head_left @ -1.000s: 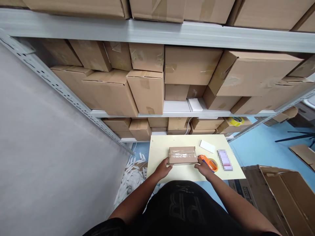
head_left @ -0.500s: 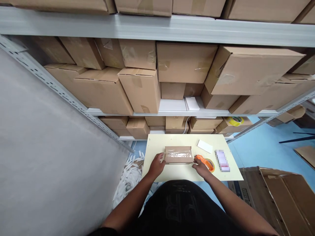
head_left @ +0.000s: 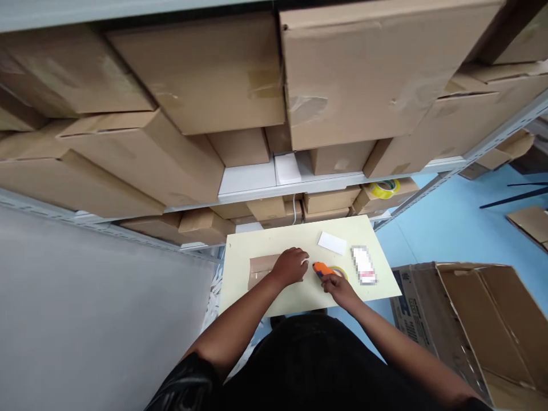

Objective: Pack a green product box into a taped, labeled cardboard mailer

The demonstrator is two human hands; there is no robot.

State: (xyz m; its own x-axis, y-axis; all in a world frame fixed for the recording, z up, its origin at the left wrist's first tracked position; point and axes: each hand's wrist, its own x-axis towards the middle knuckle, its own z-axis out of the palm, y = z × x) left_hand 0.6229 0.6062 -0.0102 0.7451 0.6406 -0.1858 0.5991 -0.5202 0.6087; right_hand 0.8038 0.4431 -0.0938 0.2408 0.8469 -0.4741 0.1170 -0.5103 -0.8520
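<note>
One brown carton, contents hidden, left fingers half-curled, hold unclear, right fingers wrapped round orange tape dispenser

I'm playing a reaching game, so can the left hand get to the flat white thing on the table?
Probably yes: bare table shows between the left hand and the flat white thing, and the orange tape dispenser sits nearer the person, seemingly out of the way.
</note>
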